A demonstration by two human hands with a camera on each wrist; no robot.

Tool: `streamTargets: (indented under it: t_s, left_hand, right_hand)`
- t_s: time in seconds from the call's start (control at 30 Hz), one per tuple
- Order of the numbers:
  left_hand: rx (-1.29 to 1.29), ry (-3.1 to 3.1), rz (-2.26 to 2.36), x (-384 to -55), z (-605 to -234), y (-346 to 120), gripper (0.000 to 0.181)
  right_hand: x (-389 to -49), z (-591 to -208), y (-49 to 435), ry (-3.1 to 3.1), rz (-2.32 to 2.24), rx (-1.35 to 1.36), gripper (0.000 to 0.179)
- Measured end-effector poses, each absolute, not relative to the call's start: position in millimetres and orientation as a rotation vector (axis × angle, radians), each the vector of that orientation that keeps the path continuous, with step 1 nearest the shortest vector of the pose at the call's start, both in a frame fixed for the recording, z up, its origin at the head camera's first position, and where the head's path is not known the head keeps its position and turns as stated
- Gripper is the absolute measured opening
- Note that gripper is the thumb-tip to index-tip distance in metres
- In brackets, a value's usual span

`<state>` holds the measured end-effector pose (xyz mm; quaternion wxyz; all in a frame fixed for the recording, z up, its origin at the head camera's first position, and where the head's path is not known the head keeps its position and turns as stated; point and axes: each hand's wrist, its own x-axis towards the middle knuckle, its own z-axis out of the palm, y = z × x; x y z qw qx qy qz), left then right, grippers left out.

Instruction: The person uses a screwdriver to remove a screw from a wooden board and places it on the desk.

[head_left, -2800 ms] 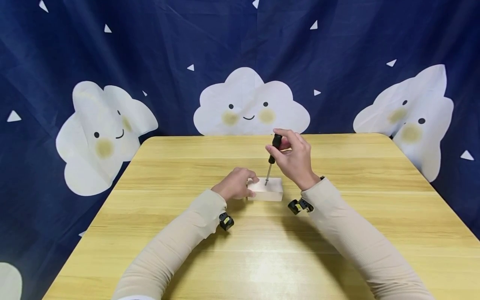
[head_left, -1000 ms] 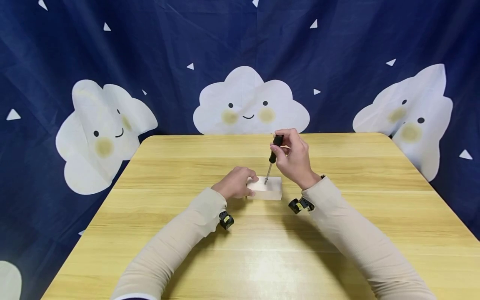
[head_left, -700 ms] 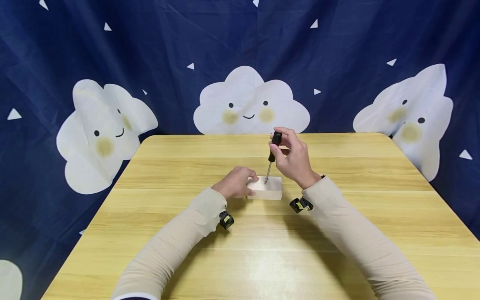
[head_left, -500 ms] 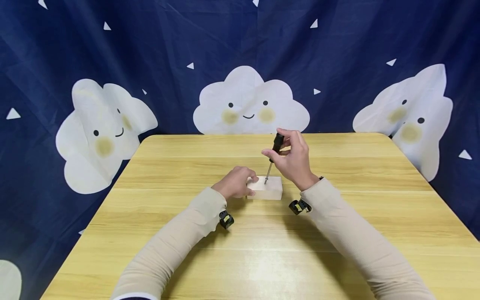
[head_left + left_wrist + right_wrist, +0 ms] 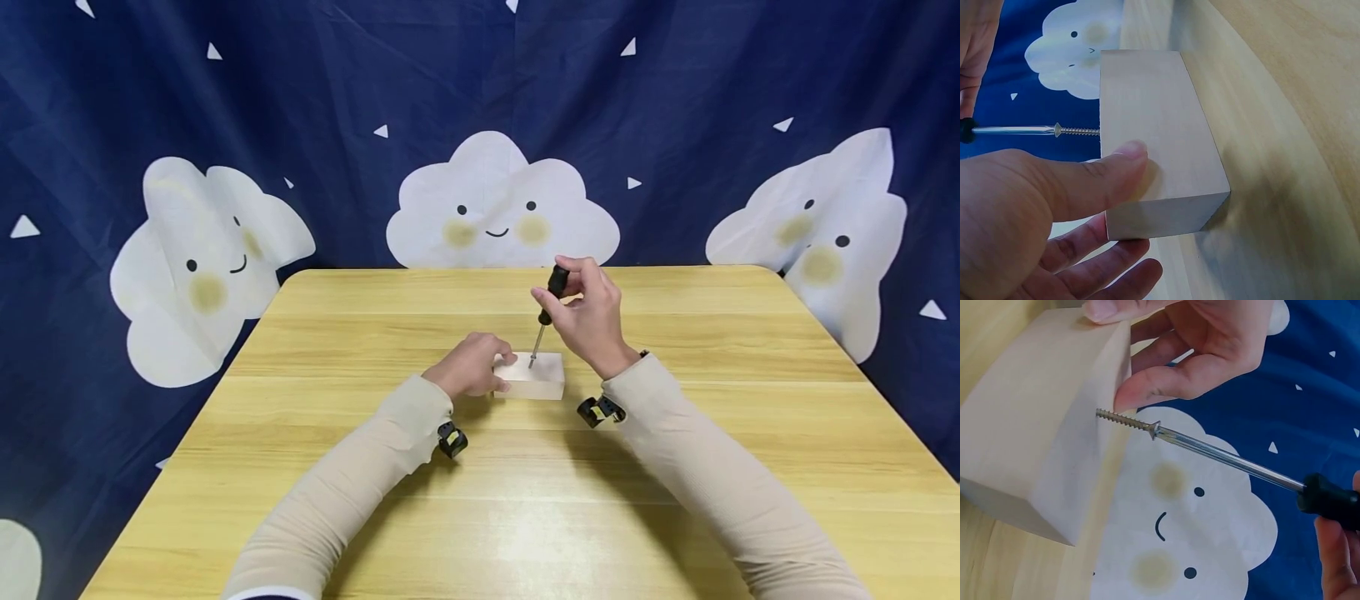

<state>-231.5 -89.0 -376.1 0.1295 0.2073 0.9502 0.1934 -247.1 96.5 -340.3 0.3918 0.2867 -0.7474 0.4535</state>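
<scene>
A pale wooden block [image 5: 538,388] lies on the table, gripped at its left end by my left hand [image 5: 471,365]. In the left wrist view the thumb presses one long side of the block [image 5: 1154,119]; other fingers reach behind its end. A screw [image 5: 1124,420] stands in the block's top face, much of its thread exposed. The tip of a black-handled screwdriver [image 5: 556,285] meets the screw head, its shaft nearly in line with the screw. My right hand [image 5: 594,315] holds the handle between thumb and fingers, tilted slightly right at the top.
The wood-grain table [image 5: 337,517] runs out to rounded far corners. Behind it hangs a dark blue curtain [image 5: 337,75] printed with white clouds and triangles. Each wrist carries a small black camera [image 5: 452,440].
My right thumb and fingers have shifted about the screwdriver handle, the thumb moving out from it and back. The handle's tilt varies slightly. My left hand and the block stay in place.
</scene>
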Motion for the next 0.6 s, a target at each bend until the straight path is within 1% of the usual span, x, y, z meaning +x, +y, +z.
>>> streamTargets:
  t_s: [0.17,0.3,0.43,0.6]
  left_hand:
    - [0.597,2.763,0.565,-231.8,-377.0,-89.1,0.044]
    - [0.605,2.765,0.569,-232.8,-377.8,-89.9,0.043]
    - [0.605,2.763,0.575,-233.0,-377.8,-90.1,0.043]
    - [0.605,2.759,0.571,-232.8,-378.2,-90.0,0.043]
  right_hand:
    - [-243.9,-339.2,97.9,-1.956,1.260,0.777,0.044]
    - [-242.8,-339.8,98.2,-1.982,1.376,0.865,0.043]
    - [-243.3,-340.1,98.0,-1.996,1.399,0.936,0.043]
    - [-243.5,-341.0,95.3,-2.022,1.348,0.886,0.044]
